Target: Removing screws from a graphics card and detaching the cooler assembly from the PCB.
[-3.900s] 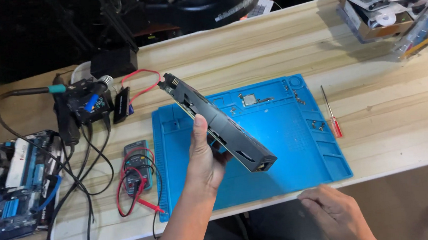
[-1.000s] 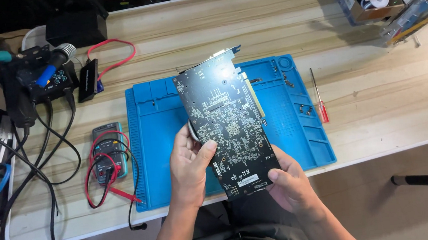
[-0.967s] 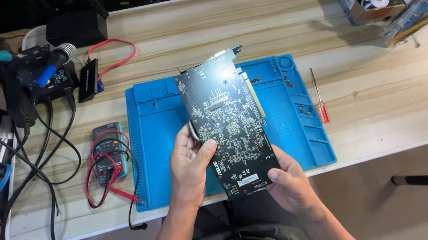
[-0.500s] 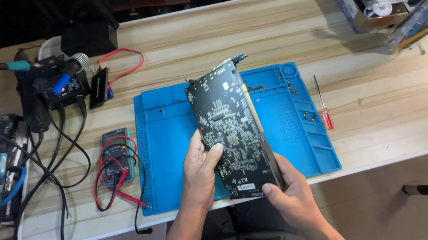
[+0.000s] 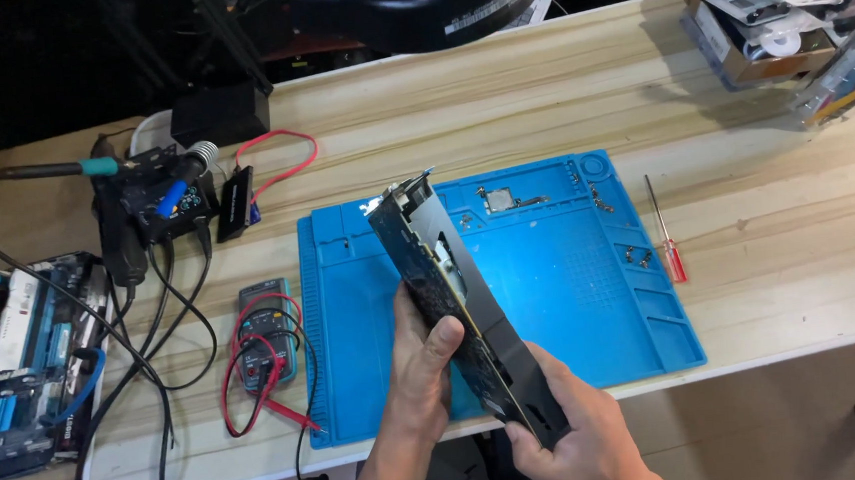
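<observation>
Center frame, above a blue work mat (image 5: 591, 289), a dark graphics card (image 5: 457, 298) stands tilted on edge, left hand (image 5: 421, 366) clasping its middle, right hand (image 5: 572, 435) gripping its near end.

The computer card (image 5: 457, 303) is dark, matt plastic with a bright metal bracket at its far end. The blue mat (image 5: 559, 261) looks like smooth, soft rubber. The table (image 5: 785, 195) is pale wood, grained and lightly glossy. The screwdriver (image 5: 662, 232) has a thin metal shaft and a red plastic handle.
</observation>
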